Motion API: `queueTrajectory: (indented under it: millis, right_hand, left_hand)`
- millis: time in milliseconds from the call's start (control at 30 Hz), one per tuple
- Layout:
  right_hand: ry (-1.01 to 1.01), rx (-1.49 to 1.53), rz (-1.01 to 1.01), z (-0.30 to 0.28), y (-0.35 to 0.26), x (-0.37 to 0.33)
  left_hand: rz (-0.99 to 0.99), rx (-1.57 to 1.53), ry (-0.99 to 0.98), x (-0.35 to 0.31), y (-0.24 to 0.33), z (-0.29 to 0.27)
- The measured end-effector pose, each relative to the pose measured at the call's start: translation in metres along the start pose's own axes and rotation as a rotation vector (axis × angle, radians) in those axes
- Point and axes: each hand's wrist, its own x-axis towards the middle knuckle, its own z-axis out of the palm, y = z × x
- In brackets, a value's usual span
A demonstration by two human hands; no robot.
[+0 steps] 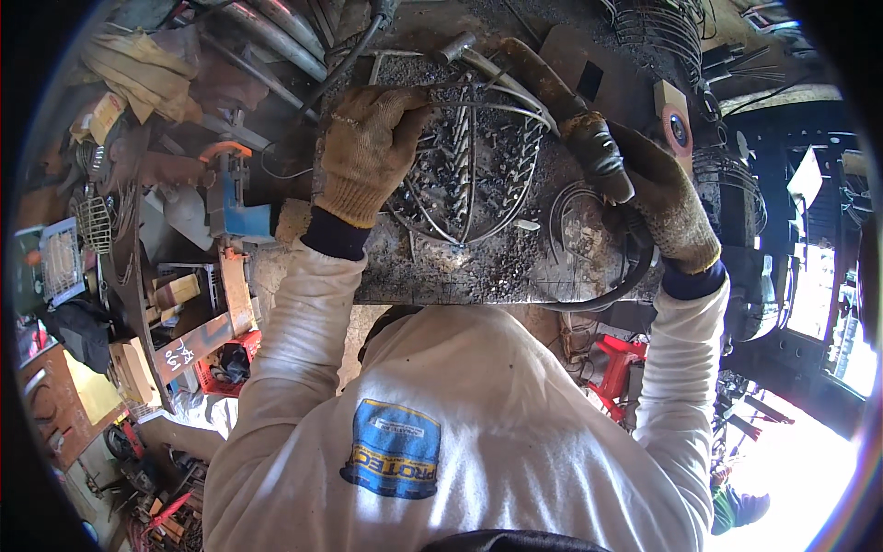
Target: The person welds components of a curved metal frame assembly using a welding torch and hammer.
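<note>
Both my hands wear brown knit work gloves. My left hand (372,143) is closed at the upper left of a frame of bent metal rods (466,170), its fingers pinching a thin rod of it. Twisted bars run down inside the curved outline, which lies on a dark, gritty metal table (515,276). At the right of the frame my right hand (648,189) is closed around a dark, worn handle (598,158). A thick black cable (630,285) curves from beneath that hand; the handle's working end is hard to make out. A hammer (455,48) lies beyond the frame.
Coils of wire (658,37) lie at the far right, near a grinding disc (679,130). To the left stand a blue clamp or vise (244,216), metal pipes (276,41) and cluttered shelves. A red crate (225,368) sits lower left, and a red tool (616,363) below the table.
</note>
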Motion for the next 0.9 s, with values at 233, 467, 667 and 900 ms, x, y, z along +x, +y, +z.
queueTrajectory:
  millis: [233,467,667,900]
  right_hand:
    - [-0.014,0.040,0.026,-0.001,0.005,0.001]
    - [-0.054,0.076,0.042,0.001,-0.001,0.002]
    - [-0.026,0.017,-0.056,0.005,0.007,0.005]
    - [-0.114,0.062,0.176,-0.002,-0.011,0.001]
  left_hand:
    - [-0.018,-0.009,0.013,0.000,0.001,0.000]
    - [0.042,0.059,-0.010,-0.001,-0.002,0.000]
    - [0.032,0.058,-0.024,-0.002,-0.001,0.001]
    - [-0.036,0.013,-0.011,-0.010,0.000,-0.002]
